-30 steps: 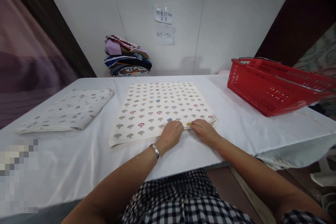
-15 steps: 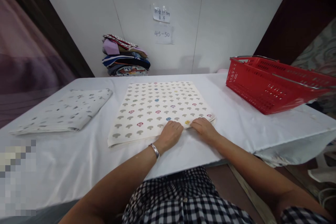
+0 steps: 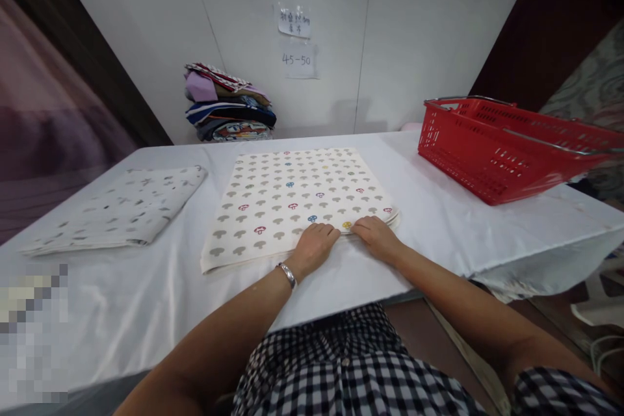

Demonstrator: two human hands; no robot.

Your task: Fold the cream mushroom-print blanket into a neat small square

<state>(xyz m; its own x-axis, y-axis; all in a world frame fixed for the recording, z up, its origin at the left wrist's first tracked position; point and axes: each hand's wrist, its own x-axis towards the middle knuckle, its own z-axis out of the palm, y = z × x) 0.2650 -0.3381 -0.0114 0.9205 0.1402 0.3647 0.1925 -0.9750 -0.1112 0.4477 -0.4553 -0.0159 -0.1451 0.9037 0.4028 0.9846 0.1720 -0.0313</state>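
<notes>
A folded cream cloth (image 3: 273,198) printed with grey, red, blue and yellow mushrooms lies flat in front of me. My left hand (image 3: 314,247), with a silver bracelet on its wrist, is closed on the cloth's near edge, right of its middle. Close beside it, my right hand (image 3: 377,237) grips the same edge near the right corner. The fingertips rest on top of the cloth, while the thumbs are hidden. Several layers show along the near edge, lying slightly apart at the right corner.
On the left of the white-covered table (image 3: 160,299) lies another folded white cloth (image 3: 127,208) with grey marks. A stack of folded fabrics (image 3: 229,104) stands at the back against the wall. The red basket (image 3: 502,149) sits at the right. Two paper notes (image 3: 296,45) hang on the wall.
The view has shifted slightly. Both hands keep their places on the cloth's near edge, and the cloth lies as before.
</notes>
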